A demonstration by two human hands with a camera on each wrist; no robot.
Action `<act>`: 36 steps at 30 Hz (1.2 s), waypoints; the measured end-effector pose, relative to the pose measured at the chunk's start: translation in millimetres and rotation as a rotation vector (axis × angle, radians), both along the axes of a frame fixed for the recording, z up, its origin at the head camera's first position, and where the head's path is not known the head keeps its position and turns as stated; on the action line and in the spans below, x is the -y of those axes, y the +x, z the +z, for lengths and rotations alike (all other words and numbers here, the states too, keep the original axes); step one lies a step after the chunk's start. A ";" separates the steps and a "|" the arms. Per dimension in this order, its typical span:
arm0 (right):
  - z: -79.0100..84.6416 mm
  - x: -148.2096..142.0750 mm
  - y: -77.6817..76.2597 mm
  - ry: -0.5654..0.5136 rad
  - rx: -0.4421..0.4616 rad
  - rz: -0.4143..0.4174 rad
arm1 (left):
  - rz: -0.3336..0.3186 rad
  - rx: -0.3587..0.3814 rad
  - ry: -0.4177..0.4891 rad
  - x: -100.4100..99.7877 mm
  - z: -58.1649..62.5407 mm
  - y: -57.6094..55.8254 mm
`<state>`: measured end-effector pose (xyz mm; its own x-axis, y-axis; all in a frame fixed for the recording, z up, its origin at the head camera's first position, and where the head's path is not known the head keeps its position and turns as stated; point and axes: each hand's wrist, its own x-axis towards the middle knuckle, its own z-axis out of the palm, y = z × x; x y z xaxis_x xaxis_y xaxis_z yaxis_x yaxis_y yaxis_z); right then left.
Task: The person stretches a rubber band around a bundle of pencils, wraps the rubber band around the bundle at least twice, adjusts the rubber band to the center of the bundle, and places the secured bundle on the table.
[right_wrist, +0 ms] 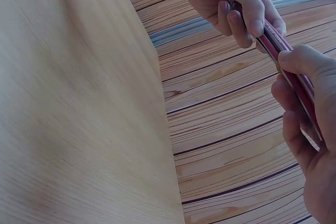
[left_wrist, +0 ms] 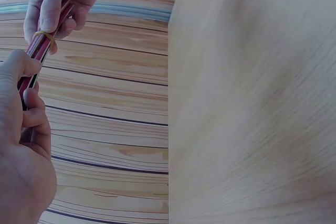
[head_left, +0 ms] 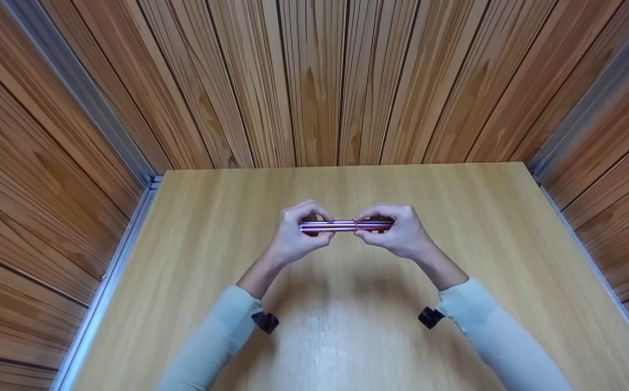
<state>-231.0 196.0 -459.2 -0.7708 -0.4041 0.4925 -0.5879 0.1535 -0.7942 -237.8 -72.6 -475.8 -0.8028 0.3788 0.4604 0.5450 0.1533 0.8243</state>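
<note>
A bundle of red, dark-striped pencils is held level above the table between both hands. My left hand grips its left end with curled fingers and thumb. At the other end, my right hand pinches the bundle, its thumb and fingertips close to a yellowish rubber band that goes round the pencils. In the right wrist view the bundle's red side shows between the two hands. Both ends of the bundle are partly hidden by the palms.
A light wooden table lies below the hands. Wood-plank walls rise behind it and at both sides, with grey metal rails along the edges. Small black cameras are on both wrists.
</note>
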 end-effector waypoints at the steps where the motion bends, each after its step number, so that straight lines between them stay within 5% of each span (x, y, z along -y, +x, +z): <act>1: 0.0 0.8 0.0 -0.006 -0.010 0.001 | 0.001 -0.003 0.002 -0.4 -0.1 0.4; 16: 2.4 0.5 -4.4 0.029 -0.083 0.023 | 0.014 0.079 0.075 -1.3 -10.1 -1.2; 25: 7.8 -1.2 -2.9 0.165 -0.103 -0.017 | 0.019 -0.010 0.011 0.2 -3.2 -0.2; 36: 5.4 8.1 -6.1 0.125 -0.195 0.016 | 0.036 -0.040 -0.016 -6.0 2.6 4.0</act>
<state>-237.1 187.8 -453.8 -0.6590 -0.4826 0.5769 -0.7315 0.2327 -0.6409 -233.8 -66.6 -473.2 -0.7970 0.3575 0.4867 0.5715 0.1860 0.7992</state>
